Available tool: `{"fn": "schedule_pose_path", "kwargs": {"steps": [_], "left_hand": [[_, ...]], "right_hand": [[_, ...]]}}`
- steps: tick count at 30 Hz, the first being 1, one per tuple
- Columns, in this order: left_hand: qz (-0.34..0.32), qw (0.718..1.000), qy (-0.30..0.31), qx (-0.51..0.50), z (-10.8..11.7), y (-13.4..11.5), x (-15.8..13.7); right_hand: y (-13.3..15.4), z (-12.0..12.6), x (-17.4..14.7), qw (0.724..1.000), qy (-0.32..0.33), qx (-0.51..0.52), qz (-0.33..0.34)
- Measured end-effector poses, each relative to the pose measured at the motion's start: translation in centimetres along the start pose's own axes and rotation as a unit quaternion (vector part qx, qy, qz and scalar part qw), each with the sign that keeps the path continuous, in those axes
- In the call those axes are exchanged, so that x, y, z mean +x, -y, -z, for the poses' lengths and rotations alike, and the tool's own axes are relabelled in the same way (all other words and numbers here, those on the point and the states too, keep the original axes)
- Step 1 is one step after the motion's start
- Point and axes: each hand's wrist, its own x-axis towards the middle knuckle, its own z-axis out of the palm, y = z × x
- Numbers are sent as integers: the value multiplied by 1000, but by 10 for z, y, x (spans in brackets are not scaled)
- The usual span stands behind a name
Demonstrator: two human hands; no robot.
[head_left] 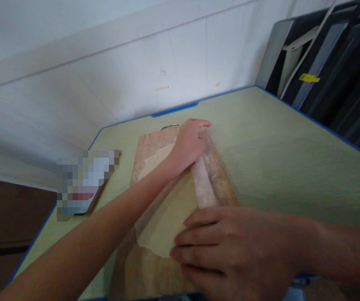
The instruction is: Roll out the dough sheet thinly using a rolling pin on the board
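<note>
A whitish, floury rolling pin (205,182) lies slantwise over a thin sheet of dough (170,211) on a wooden board (150,274). My left hand (191,142) is closed over its far end, which the hand hides, with one finger sticking out to the right. My right hand (233,246) lies over the near end, its fingers stretched out with gaps between them and their tips at the dough's edge. The palm hides that end of the pin. Dough also shows beyond my left forearm, which crosses above the sheet.
The board rests on a pale green table (280,154) with blue edging. To the left is a blurred-out flat object (105,167), perhaps a phone. A white wall (136,79) stands behind the table. Dark flat panels (339,83) lean at the right.
</note>
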Motion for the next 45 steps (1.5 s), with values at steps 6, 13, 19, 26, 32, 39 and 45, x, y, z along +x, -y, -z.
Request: {"fn": "schedule_pose_path", "kwargs": {"steps": [6, 13, 19, 26, 32, 39, 45], "left_hand": [[37, 998, -34, 23, 44, 43, -40], [-37, 988, 20, 147, 71, 77, -114], [-80, 972, 88, 202, 69, 76, -130], [-28, 971, 100, 215, 63, 79, -88], [9, 974, 137, 180, 60, 92, -46], [-56, 979, 134, 144, 73, 63, -130], [-75, 980, 102, 156, 67, 61, -137]], "right_hand": [[0, 3, -4, 999, -13, -41, 6], [-1, 15, -10, 992, -37, -108, -58], [-33, 20, -33, 963, 17, -169, -211], [-84, 17, -34, 906, 67, -80, -410], [-132, 26, -27, 860, 88, -61, -499], [-48, 11, -32, 901, 42, -166, -399], [-36, 1, -27, 879, 13, -259, -401]]}}
